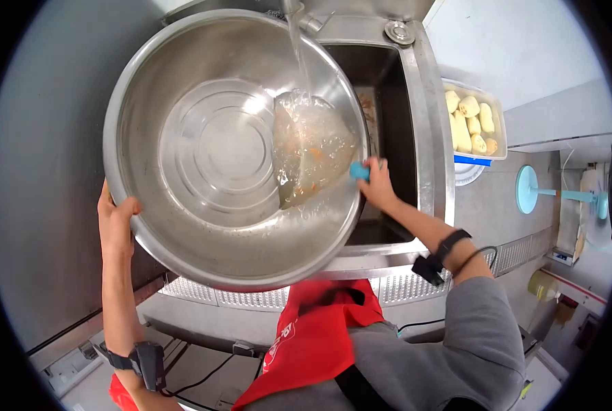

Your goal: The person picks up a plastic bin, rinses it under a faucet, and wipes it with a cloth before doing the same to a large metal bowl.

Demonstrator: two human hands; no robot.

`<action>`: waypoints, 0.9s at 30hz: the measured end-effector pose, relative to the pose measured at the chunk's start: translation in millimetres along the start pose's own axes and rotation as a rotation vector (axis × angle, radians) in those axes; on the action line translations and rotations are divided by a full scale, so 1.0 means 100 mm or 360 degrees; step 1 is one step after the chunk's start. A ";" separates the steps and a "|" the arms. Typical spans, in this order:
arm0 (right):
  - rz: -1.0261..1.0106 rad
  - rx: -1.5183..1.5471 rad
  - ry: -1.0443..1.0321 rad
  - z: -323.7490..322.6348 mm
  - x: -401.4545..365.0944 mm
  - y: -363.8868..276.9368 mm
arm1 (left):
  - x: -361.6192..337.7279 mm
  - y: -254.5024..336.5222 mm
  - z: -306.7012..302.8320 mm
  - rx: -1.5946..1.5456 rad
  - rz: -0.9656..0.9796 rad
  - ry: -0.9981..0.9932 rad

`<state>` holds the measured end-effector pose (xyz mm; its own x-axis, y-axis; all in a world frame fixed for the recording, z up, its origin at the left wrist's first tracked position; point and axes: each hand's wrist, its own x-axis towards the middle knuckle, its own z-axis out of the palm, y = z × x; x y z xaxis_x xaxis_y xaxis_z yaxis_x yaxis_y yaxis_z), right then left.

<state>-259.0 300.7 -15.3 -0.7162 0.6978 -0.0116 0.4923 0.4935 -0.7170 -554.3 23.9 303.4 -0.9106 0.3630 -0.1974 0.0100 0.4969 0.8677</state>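
Note:
A large round stainless steel basin (210,198) is tilted over the sink, its right side lower. Cloudy water with small orange bits (313,151) pools against that lower side. My left hand (117,216) grips the left rim, thumb on the inside and fingers behind the wall. At the right rim, my right hand (380,183) is closed around a small blue thing (359,170), possibly a scrubbing pad; most of it is covered by my fingers. From the tap (292,8) at the top, a stream of water (297,58) runs into the basin.
The dark sink bowl (396,137) shows to the right, with orange scraps on its floor. A metal drain strainer (400,32) rests at the sink's corner. Farther right, a plastic tub (501,130) holds several peeled pale yellow vegetables. A wall (45,171) stands close on the left.

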 end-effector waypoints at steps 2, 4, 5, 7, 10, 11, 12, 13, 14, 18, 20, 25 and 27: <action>-0.0079 -0.0178 0.0056 0.05 0.56 0.21 | 0.01 -0.01 -0.02 0.0007 -0.0029 -0.0003; -0.0091 -0.0186 0.0227 0.17 1.15 0.39 | 0.00 0.02 0.01 0.0025 -0.0049 0.0025; 0.0074 0.0099 0.0330 0.25 1.47 0.54 | -0.01 0.05 0.03 0.0030 -0.0044 0.0039; 0.0416 0.0669 0.0525 0.32 1.91 0.65 | 0.00 0.08 0.06 0.0044 -0.0034 0.0058; 0.1238 0.1412 -0.0126 0.05 1.79 0.60 | 0.06 0.13 0.02 0.0044 -0.0012 0.0079; 0.1335 0.1462 -0.0173 0.09 1.65 0.60 | 0.06 0.18 0.04 0.0043 -0.0004 0.0097; 0.1430 0.1503 -0.0226 0.15 1.50 0.62 | 0.06 0.26 0.07 0.0062 0.0006 0.0089; 0.1491 0.1439 -0.0338 0.30 1.37 0.78 | 0.07 0.38 0.10 0.0088 0.0007 0.0078; 0.1559 0.1497 -0.0309 0.38 1.27 0.74 | 0.11 0.49 0.11 0.0118 0.0009 0.0069; 0.1340 0.1486 -0.0404 0.36 0.94 0.32 | 0.32 0.93 0.08 0.0360 0.0020 0.0006; 0.1219 0.1435 -0.0507 0.38 0.77 0.33 | 0.37 1.19 0.12 0.0384 -0.0058 -0.0022; 0.1292 0.1372 -0.0686 0.22 0.45 -0.12 | 0.49 1.69 0.10 0.0554 0.0023 -0.0116; 0.1151 0.1486 -0.0656 0.48 0.35 -0.11 | 0.42 1.93 0.20 0.0604 0.0072 -0.0132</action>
<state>-313.7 294.9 -41.3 -0.6128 0.3576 -0.7047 0.4193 -0.6088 -0.6735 -582.2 150.9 453.4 -0.8693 0.4462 -0.2125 0.2157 0.7294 0.6492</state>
